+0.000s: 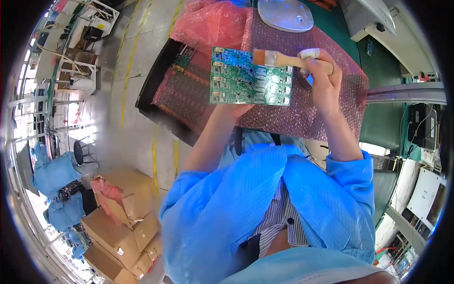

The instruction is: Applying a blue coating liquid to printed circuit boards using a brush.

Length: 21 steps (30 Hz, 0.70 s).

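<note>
A green circuit board with rows of chips and white connectors is held up over the bench. My left hand grips its lower edge from beneath; most of the fingers are hidden behind the board. In my right hand is a flat brush with a pale wooden handle, its fingers wrapped round the handle. The brush's brown bristles lie over the upper part of the board; whether they touch it I cannot tell. White covers show on some right fingertips.
Pink bubble wrap covers the bench, with more bunched at the far left. Another board lies in a black tray on the left. A silvery oval plate sits at the back. Cardboard boxes are stacked at lower left.
</note>
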{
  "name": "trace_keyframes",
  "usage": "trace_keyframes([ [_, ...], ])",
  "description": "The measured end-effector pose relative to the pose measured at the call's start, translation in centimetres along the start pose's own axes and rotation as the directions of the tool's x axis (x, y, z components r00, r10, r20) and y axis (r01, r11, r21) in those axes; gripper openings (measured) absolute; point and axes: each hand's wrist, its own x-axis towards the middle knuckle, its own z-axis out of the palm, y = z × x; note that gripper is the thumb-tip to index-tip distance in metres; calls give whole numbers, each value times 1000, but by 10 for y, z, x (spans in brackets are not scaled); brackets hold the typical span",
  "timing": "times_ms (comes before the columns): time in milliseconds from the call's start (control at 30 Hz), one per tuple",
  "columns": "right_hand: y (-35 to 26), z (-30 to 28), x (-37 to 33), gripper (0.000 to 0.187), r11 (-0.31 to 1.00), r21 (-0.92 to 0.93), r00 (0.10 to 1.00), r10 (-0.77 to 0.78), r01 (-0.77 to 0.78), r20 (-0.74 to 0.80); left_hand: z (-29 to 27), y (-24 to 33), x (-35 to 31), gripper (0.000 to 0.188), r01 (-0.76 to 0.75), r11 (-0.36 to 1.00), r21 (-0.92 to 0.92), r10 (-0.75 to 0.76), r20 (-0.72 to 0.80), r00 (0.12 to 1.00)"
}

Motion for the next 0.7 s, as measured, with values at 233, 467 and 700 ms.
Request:
trace_keyframes([
  [233,7,-12,-8,17,984,-161,996,-69,76,50,-8,3,-9,39,-16,1000,14,12,213,977],
  [467,49,-116,-19,18,978,-201,869,-60,-46,-491,-16,15,-37,40,45,991,-126,-12,253,967],
  [700,88,-153,-34,18,950,-182,802,101,-253,-589,-18,-9,-39,39,81,994,-68,-68,176,982],
])
